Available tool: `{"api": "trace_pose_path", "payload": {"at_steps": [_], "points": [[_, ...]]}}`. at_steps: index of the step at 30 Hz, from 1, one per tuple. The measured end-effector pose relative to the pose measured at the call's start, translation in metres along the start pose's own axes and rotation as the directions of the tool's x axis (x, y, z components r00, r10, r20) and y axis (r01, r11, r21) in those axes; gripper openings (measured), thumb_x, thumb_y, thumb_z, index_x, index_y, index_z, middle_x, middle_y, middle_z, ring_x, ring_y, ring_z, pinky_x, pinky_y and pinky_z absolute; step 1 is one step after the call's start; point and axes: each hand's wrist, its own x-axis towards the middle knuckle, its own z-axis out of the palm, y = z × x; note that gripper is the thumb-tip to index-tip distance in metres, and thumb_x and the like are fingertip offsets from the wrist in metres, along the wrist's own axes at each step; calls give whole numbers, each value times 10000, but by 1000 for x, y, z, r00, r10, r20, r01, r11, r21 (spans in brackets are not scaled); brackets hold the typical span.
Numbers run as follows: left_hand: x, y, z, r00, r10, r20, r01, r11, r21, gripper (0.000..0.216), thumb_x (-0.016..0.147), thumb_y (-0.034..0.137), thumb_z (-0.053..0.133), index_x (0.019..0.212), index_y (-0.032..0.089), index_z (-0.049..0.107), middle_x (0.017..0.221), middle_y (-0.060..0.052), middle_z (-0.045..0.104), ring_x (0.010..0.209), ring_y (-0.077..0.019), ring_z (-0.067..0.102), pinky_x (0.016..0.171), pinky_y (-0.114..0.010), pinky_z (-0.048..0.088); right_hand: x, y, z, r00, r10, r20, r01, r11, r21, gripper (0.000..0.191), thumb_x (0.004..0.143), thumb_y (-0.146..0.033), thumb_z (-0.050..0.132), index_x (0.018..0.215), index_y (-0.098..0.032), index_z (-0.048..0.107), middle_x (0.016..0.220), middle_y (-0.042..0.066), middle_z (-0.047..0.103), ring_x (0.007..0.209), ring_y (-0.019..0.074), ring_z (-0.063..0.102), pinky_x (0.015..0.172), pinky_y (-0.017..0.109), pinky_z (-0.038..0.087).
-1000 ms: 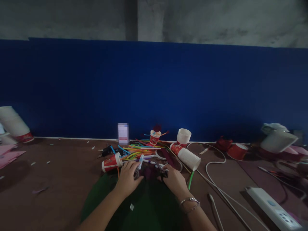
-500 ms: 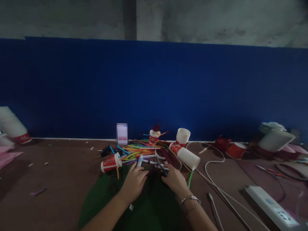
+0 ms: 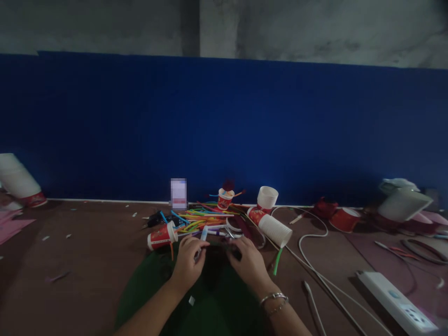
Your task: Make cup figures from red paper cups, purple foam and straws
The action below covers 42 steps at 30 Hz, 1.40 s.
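My left hand (image 3: 189, 261) and my right hand (image 3: 249, 260) face each other, fingers curled in, with a dark piece (image 3: 217, 245) spanning the gap between my fingertips. It is too dim and blurred for me to name it, and I cannot tell how tightly either thumb and fingers press on it. Under both my wrists spreads a green mat (image 3: 213, 308), with a white scrap (image 3: 191, 301) lying just to the right of my left forearm. Right past my left fingertips a pale blue-and-white tube (image 3: 204, 233) points away from me. Beyond both hands lies a heap of coloured sticks (image 3: 203, 219) (a bright tangle, mostly orange, yellow and green). To the left of my left hand a red paper cup (image 3: 161, 237) rests on its side; past my right hand a stack of paper cups (image 3: 271, 228) lies over too, with a green stick (image 3: 277, 262) below its open end. A bracelet (image 3: 274, 298) circles my right wrist, and well off to its right sits a white power strip (image 3: 395, 298).
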Motion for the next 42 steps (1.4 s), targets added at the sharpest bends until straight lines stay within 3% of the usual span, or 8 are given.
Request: {"api": "trace_pose_path", "payload": {"at_steps": [6, 10, 16, 21, 26, 31, 35, 42], "points": [[-4, -9, 3, 989, -104, -106, 102, 995, -19, 204, 843, 211, 474, 932, 219, 657, 886, -63, 683, 942, -234, 584, 887, -396, 437, -6, 5, 22, 996, -69, -58, 58, 983, -173, 543, 725, -269, 631, 1256, -241, 519, 1475, 86, 297, 1372, 331, 152, 1080, 517, 155], [-4, -9, 3, 988, -106, -114, 104, 994, -23, 209, 848, 221, 464, 931, 215, 656, 886, -66, 683, 955, -235, 579, 894, -392, 433, -2, 13, 21, 987, -33, -158, 5, 985, -174, 416, 795, -146, 499, 1201, -201, 567, 1458, 99, 332, 1379, 291, 165, 1077, 477, 213], [-2, -3, -1, 993, -65, -97, 63, 998, -22, 172, 827, 179, 470, 904, 211, 620, 872, -56, 668, 917, -219, 582, 910, -392, 405, -1, 9, 13, 987, -134, -86, 126, 988, -93, 274, 771, -128, 511, 948, -233, 692, 1430, 61, 393, 1366, 286, 213, 1066, 456, 242], [-1, 8, -9, 988, 116, 98, -107, 990, -96, 205, 728, 74, 461, 833, 206, 578, 819, -28, 648, 826, -178, 588, 976, -420, 337, -3, 14, 21, 995, -88, -54, 79, 984, -157, 420, 763, -200, 550, 1181, -223, 581, 1474, 90, 315, 1383, 291, 157, 1086, 493, 160], [-2, 14, -7, 900, 315, 302, -263, 944, -200, 259, 604, 22, 447, 715, 207, 590, 738, 12, 624, 733, -144, 552, 994, -439, 302, -1, 18, 17, 998, 6, -63, -15, 988, -152, 254, 713, -222, 580, 958, -187, 634, 1468, 97, 323, 1386, 291, 144, 1087, 465, 165], [3, 25, 5, 916, 130, 379, -137, 991, -9, 325, 715, 67, 469, 942, 223, 640, 887, -38, 615, 899, -201, 524, 859, -391, 398, 1, 23, 10, 1000, 13, -18, -15, 990, -139, 367, 617, -116, 560, 970, -194, 625, 1451, 104, 348, 1377, 291, 169, 1068, 461, 196], [13, 35, 17, 876, 127, 466, -191, 977, 94, 333, 776, 190, 544, 1091, 271, 611, 1060, -50, 564, 1043, -244, 463, 891, -413, 389, 2, 25, 9, 998, 13, -61, -23, 987, -157, 380, 600, -27, 489, 912, -189, 630, 1438, 85, 375, 1368, 265, 204, 1063, 439, 206], [24, 32, 33, 879, 51, 474, -173, 960, 218, 242, 760, 306, 625, 982, 213, 646, 1027, -75, 558, 1055, -263, 441, 918, -429, 369, 1, 18, 5, 1000, 17, -22, -20, 988, -154, 108, 666, -212, 589, 741, -176, 657, 1437, 115, 384, 1366, 290, 211, 1073, 457, 170]]}}
